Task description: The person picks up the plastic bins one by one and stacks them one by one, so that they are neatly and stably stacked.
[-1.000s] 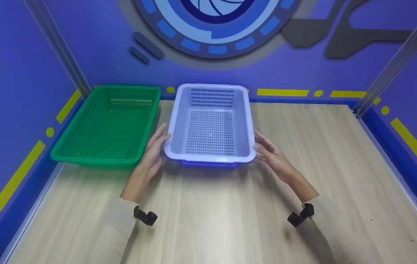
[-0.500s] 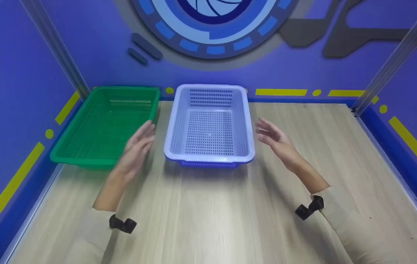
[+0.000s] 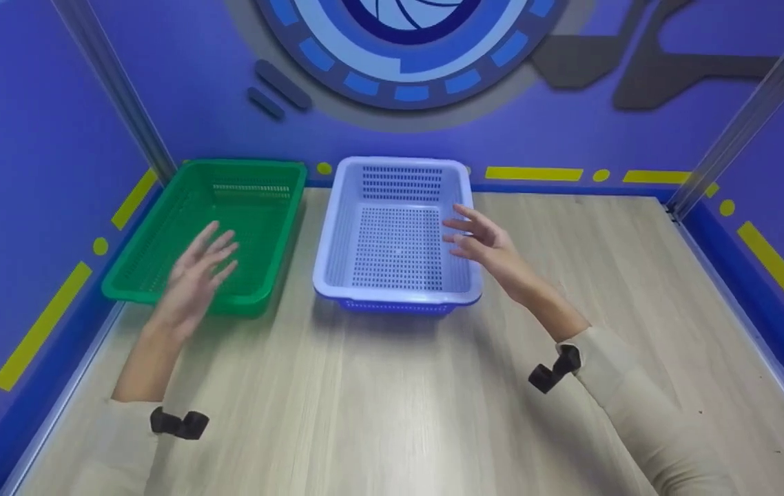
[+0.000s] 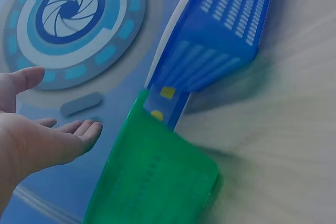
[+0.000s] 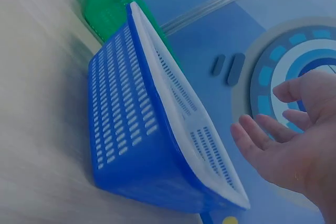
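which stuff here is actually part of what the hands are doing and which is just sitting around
In hand:
blue basket, under the right hand
green basket, under the left hand

Lying about:
wooden table
round wall emblem

Both arms reach forward, the left hand (image 3: 196, 272) and right hand (image 3: 481, 241) raised with fingers spread, holding nothing.

Left-wrist view: green basket (image 4: 152, 182) cut off at bottom edge, table beside it motion-blurred. Right hand (image 3: 485, 241) covers part of the blue basket (image 3: 392, 241) rim.
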The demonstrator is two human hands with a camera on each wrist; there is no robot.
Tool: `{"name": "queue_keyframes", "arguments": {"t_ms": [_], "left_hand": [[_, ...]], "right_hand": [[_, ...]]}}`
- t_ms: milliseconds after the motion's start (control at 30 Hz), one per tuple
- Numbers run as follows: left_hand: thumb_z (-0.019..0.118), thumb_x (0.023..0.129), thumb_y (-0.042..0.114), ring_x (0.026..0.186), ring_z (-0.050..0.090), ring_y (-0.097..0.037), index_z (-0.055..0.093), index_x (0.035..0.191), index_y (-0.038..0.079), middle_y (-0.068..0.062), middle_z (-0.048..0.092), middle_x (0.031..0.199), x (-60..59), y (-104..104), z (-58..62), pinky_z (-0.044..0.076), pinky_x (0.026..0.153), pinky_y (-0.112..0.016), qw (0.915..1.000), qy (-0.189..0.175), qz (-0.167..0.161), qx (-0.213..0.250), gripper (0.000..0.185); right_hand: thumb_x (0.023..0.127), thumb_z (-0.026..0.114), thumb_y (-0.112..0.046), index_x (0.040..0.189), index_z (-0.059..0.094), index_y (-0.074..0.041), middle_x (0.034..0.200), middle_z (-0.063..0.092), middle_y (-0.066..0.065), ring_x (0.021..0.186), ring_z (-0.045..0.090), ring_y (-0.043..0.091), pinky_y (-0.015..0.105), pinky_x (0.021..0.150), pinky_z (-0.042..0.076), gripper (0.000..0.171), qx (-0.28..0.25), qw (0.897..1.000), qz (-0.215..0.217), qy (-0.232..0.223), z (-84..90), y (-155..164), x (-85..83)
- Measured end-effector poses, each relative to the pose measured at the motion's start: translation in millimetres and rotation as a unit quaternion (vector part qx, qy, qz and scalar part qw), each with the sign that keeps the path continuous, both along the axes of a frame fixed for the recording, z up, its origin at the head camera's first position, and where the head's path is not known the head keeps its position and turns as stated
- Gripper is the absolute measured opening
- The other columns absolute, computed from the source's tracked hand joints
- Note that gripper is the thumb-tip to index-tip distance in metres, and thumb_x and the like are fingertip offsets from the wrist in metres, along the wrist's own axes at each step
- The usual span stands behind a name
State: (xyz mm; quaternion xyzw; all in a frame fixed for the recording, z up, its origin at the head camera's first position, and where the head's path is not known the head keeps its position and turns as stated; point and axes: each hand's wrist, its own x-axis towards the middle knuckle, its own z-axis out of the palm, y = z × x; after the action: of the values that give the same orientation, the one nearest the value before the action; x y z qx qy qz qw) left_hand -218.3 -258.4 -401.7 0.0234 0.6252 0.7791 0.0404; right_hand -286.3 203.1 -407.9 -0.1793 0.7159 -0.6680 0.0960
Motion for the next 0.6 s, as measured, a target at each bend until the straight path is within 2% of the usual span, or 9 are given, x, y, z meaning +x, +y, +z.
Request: {"name": "queue_keyframes", "arguments": {"t_ms": [67, 200, 300, 433, 600], "left_hand": [[0.046, 0.11, 0.019, 0.157, 0.021, -0.023, 0.007, 0.166, 0.019, -0.009, 0.016, 0.172, -0.5, -10, 1.3, 0.012, 0.131, -0.044, 0.9999, -0.008, 0.012, 0.006, 0.069], [0.052, 0.108, 0.02, 0.143, 0.042, -0.013, 0.013, 0.165, 0.017, -0.003, 0.041, 0.158, -2.0, -33, 1.3, 0.017, 0.13, -0.04, 0.9987, -0.014, 0.031, 0.038, 0.07], [0.053, 0.107, 0.018, 0.13, 0.053, -0.008, 0.018, 0.164, 0.013, 0.006, 0.056, 0.141, -1.3, -51, -0.9, 0.033, 0.123, -0.031, 0.9975, -0.006, 0.035, 0.061, 0.067], [0.053, 0.107, 0.016, 0.122, 0.059, -0.008, 0.031, 0.156, 0.012, 0.007, 0.064, 0.13, -0.4, -71, -4.1, 0.05, 0.105, -0.02, 0.9952, 0.001, 0.045, 0.087, 0.054], [0.055, 0.105, 0.013, 0.114, 0.063, -0.008, 0.033, 0.15, 0.016, 0.007, 0.069, 0.121, -1.6, -96, -5.8, 0.054, 0.096, -0.02, 0.9892, -0.014, 0.077, 0.123, 0.05]], "right_hand": [[0.105, 0.049, -0.006, 0.161, 0.03, -0.01, 0.154, 0.049, 0.021, 0.137, 0.053, 0.041, 0.046, 0.111, 0.048, 0.059, -0.004, 1.0, 0.007, 0.0, 0.3, -10, -0.1], [0.104, 0.048, -0.002, 0.161, 0.031, -0.009, 0.152, 0.05, 0.024, 0.134, 0.055, 0.042, 0.05, 0.111, 0.047, 0.059, -0.021, 0.999, 0.032, -0.004, -1.1, -31, -0.2], [0.105, 0.048, -0.003, 0.161, 0.031, -0.01, 0.152, 0.05, 0.023, 0.134, 0.056, 0.039, 0.05, 0.111, 0.048, 0.059, -0.026, 0.998, 0.06, -0.012, -3.7, -47, -0.8], [0.106, 0.048, -0.005, 0.161, 0.03, -0.009, 0.153, 0.05, 0.021, 0.136, 0.055, 0.037, 0.049, 0.113, 0.046, 0.058, -0.027, 0.995, 0.097, -0.025, -7.4, -67, -0.8], [0.106, 0.048, -0.005, 0.16, 0.03, -0.007, 0.154, 0.047, 0.026, 0.138, 0.052, 0.042, 0.053, 0.115, 0.042, 0.058, -0.042, 0.99, 0.128, -0.037, -12.4, -91, 0.8]]}}
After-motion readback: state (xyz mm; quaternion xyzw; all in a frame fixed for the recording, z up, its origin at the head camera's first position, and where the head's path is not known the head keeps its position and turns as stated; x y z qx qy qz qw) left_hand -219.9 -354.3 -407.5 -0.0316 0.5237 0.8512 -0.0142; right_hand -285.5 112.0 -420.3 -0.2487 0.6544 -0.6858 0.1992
